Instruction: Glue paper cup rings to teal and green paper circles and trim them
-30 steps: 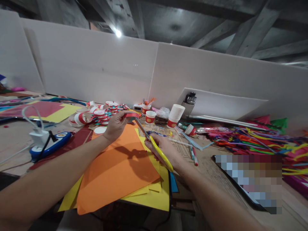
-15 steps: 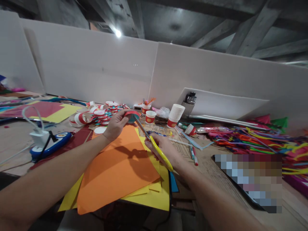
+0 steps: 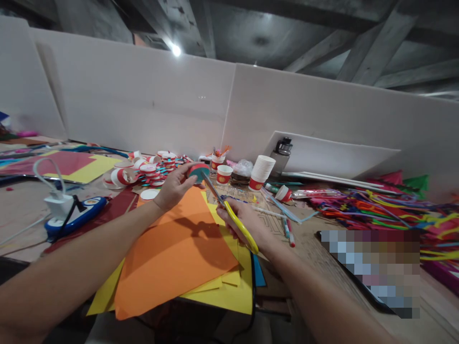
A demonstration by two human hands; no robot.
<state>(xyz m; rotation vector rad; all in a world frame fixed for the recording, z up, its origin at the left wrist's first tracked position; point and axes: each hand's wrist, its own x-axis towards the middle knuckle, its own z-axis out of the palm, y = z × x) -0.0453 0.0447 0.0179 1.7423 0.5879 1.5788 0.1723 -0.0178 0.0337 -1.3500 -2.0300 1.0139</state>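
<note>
My left hand (image 3: 176, 187) pinches a round red-rimmed piece with a teal face (image 3: 198, 173), which looks like the cut bottom part of a paper cup. In my right hand (image 3: 242, 220) is a pair of scissors with yellow handles (image 3: 239, 229), its blades reaching up to the edge of that piece. Whether the blades are closed on it I cannot tell. Below both hands lies an orange sheet of paper (image 3: 175, 267), on top of yellow sheets (image 3: 229, 302).
Cut red-and-white cup pieces (image 3: 150, 174) are heaped at the back left. Further right stand a paper cup (image 3: 224, 175), a cup stack (image 3: 261, 172) and a dark bottle (image 3: 281, 155). Colourful pipe cleaners (image 3: 387, 210) and a blue power strip (image 3: 77, 217) flank the papers.
The cup piece has turned in my left hand, so more of its teal face shows toward me. The scissors have stayed nearly in place at its edge.
</note>
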